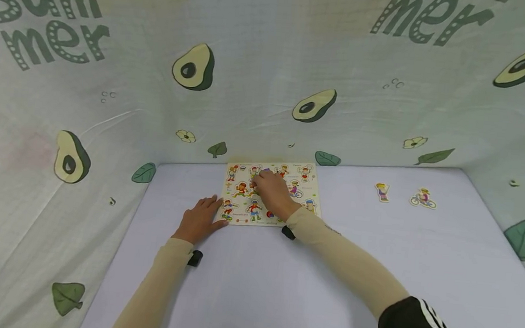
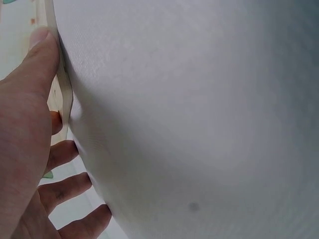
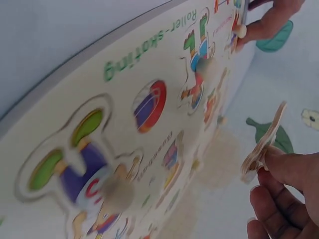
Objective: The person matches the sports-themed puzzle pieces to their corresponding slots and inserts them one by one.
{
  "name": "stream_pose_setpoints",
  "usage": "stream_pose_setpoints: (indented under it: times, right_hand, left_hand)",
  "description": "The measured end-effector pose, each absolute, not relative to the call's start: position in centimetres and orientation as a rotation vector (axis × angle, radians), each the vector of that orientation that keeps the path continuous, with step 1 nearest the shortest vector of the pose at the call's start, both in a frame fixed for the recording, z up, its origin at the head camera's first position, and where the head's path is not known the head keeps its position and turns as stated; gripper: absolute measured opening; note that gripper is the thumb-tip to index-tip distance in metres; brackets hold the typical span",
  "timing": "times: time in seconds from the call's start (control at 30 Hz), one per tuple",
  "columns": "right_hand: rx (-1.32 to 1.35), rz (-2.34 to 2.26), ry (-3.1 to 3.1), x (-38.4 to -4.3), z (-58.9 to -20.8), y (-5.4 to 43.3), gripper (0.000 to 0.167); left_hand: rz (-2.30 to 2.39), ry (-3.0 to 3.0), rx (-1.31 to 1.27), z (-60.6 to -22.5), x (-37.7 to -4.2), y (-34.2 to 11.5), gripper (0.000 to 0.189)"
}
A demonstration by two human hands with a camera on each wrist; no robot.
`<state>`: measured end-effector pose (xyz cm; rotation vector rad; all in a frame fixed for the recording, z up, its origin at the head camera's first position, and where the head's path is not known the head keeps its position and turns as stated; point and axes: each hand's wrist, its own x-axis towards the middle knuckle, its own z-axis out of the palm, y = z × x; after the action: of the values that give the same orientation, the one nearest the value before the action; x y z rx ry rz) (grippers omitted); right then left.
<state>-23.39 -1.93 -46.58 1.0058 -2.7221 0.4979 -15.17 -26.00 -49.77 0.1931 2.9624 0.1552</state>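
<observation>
A wooden knob puzzle board (image 1: 312,191), printed with sports figures, lies near the back of the table. My left hand (image 1: 198,220) rests at its left edge, fingers spread; in the left wrist view the thumb (image 2: 44,55) touches the board's edge. Above the board's middle, my right hand (image 1: 275,191) pinches a thin wooden puzzle piece (image 3: 266,142), seen edge-on in the right wrist view and held off the board. Its picture cannot be made out. Knobbed figures sit in the board, including a roller-skating piece (image 3: 198,64).
Two loose puzzle pieces lie at the table's right: a standing figure (image 1: 382,191) and a cyclist (image 1: 423,198). A cloth (image 1: 248,116) printed with avocados and leaves hangs behind and beside the white table (image 1: 251,288).
</observation>
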Motion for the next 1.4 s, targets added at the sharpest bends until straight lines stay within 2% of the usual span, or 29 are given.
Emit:
stream_pose_setpoints:
  times: [0.63,1.4]
  right_hand:
    - [1.032,0.399,-2.933,-25.8,-47.4,-7.3,0.014]
    - [1.043,0.267,-3.007,-27.1,-48.7,-8.7,0.014]
  left_hand:
    - [0.129,2.966,0.226,-49.8,-15.3,-26.2,0.080]
    - [0.149,2.986,0.215,-50.1,-15.2,-26.1,0.080]
